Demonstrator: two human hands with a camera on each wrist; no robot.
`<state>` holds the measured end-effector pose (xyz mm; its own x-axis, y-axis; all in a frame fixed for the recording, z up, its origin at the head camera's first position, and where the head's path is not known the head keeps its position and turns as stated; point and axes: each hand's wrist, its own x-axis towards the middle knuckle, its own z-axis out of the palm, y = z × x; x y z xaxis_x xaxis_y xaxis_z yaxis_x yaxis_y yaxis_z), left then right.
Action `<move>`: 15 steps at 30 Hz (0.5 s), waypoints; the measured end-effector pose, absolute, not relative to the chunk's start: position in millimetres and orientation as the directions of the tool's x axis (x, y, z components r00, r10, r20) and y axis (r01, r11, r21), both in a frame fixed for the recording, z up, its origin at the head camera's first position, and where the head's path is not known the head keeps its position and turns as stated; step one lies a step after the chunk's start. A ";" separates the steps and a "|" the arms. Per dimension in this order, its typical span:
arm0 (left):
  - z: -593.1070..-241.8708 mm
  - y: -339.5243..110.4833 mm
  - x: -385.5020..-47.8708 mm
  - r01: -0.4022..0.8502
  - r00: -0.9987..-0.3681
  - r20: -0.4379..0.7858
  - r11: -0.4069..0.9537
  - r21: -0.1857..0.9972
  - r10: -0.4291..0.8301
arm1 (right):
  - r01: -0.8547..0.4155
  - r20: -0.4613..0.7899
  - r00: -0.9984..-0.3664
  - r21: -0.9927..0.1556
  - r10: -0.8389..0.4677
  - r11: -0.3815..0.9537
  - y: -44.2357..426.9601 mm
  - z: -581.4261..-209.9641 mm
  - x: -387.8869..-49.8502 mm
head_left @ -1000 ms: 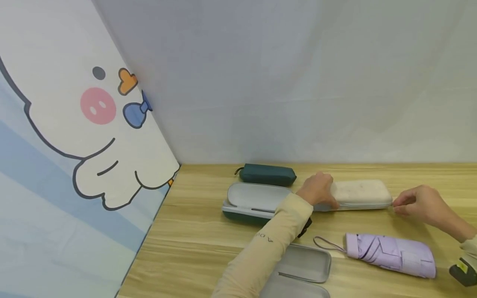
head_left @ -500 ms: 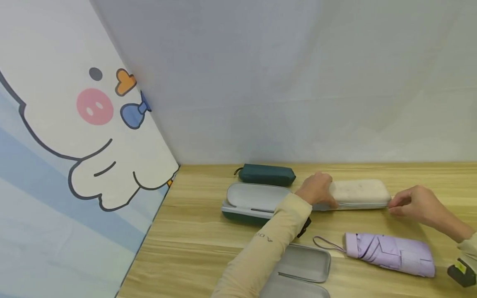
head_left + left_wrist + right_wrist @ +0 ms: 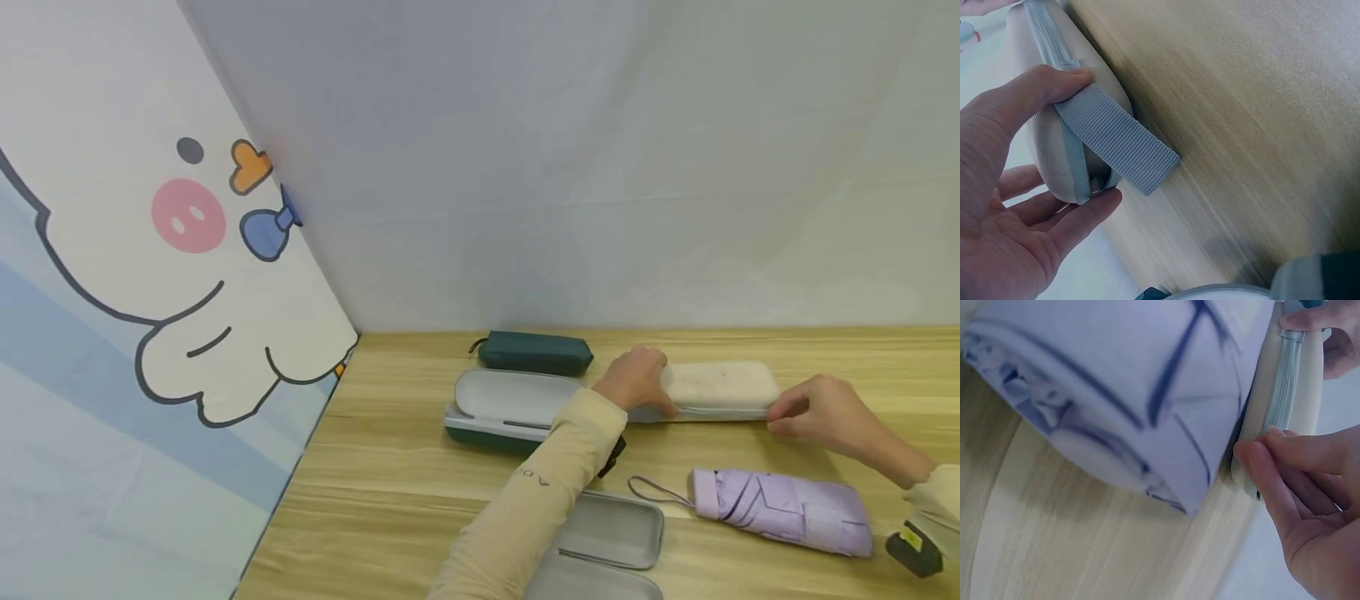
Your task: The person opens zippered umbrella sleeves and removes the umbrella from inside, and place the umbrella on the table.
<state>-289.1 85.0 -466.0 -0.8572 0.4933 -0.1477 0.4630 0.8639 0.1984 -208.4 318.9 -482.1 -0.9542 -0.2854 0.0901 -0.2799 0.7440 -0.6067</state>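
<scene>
A cream zip case with a grey-blue zipper lies on the table. My left hand grips its left end; in the left wrist view the thumb presses a ribbed grey strap and the fingers curl round the end, where the zipper gapes. At the right front corner, my right hand pinches the zipper between thumb and forefinger; the fingertips hide the zipper pull. Nearer the person lies a folded lilac umbrella with a wrist loop.
An opened green case with a grey lining stands left of the left hand. Behind it lies a dark green folded umbrella. An opened grey case lies at the front, partly under the left sleeve. A pale curtain hangs behind the table.
My right hand has slid a little leftward along the case's front seam, from just past its right end to the front corner. The left hand stays on the left end.
</scene>
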 end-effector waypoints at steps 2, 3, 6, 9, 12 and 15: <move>-465.7 85.3 -288.7 0.461 -0.857 -0.150 0.864 0.203 0.492 | -0.283 0.094 -0.954 -0.604 -0.286 0.745 317.2 -481.3 -207.7; -465.6 85.5 -288.5 0.459 -0.858 -0.151 0.865 0.204 0.491 | -0.284 0.096 -0.953 -0.603 -0.286 0.745 316.6 -481.3 -207.5; -465.5 86.0 -288.5 0.458 -0.858 -0.154 0.865 0.207 0.491 | -0.283 0.099 -0.954 -0.602 -0.283 0.746 315.5 -481.5 -206.9; -465.4 86.2 -288.6 0.458 -0.857 -0.155 0.864 0.207 0.491 | -0.292 0.114 -0.953 -0.600 -0.282 0.745 314.5 -481.8 -206.9; -464.8 86.0 -288.5 0.456 -0.857 -0.160 0.865 0.207 0.490 | -0.302 0.129 -0.951 -0.601 -0.283 0.740 313.4 -481.6 -206.8; -463.8 85.8 -288.0 0.453 -0.857 -0.164 0.866 0.211 0.489 | -0.306 0.131 -0.949 -0.602 -0.287 0.738 311.5 -481.2 -206.5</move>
